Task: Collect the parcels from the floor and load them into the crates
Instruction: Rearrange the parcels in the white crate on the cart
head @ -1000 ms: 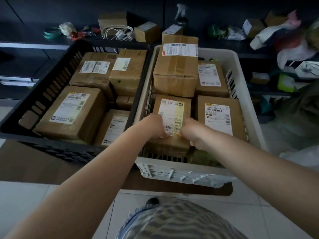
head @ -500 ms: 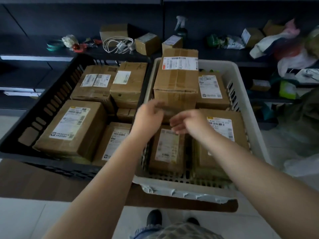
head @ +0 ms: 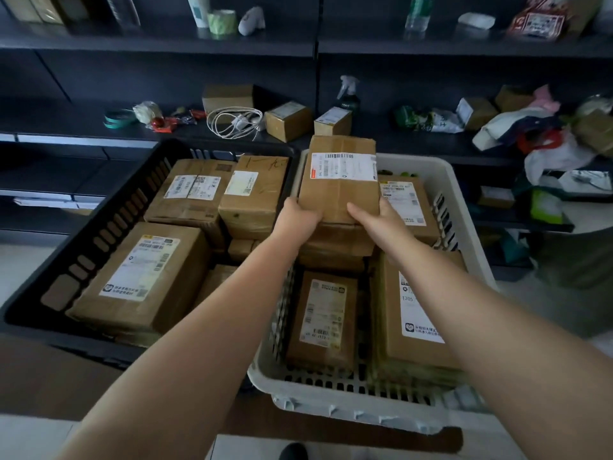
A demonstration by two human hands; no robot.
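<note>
Right parcel [head: 419,313]: right forearm [head: 471,313] is covering its label's upper part. Shoe [head: 293,452], 6 o'clock: bottom edge is cutting it off. Labels' print: reading too small. Left hand [head: 297,220]: fingertips are hiding beneath tall parcel [head: 338,190].

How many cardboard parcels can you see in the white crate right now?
4 in the white plastic crate: the tall cardboard parcel gripped by both hands at back left, one back right, one front left, one front right. More may lie beneath.
</note>
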